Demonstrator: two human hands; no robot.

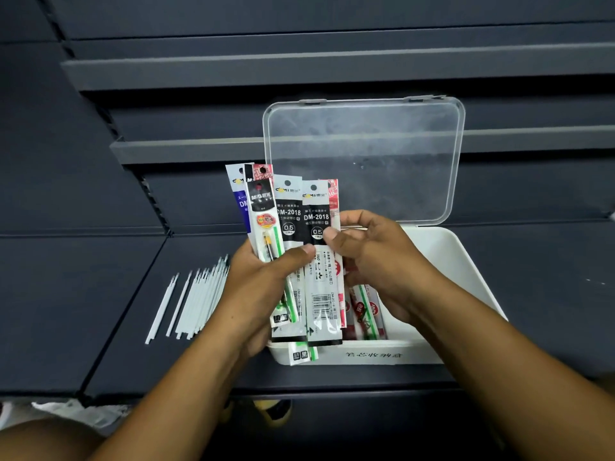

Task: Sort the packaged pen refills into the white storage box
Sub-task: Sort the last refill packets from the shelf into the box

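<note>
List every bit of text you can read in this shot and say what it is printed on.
"DM-2018" and "0.5": right black-and-white refill packet pinched by the right hand.
"DM-2018" and "0.5": neighbouring black packet.
"M&G": black packet with green stripe, fanned in the left hand.
"DM", cut off: blue packet.
Barcode digits, the packets' small print and the white storage box front label: too blurred to read.

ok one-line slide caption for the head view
Both hands fan packaged refills above the open white box.
</note>
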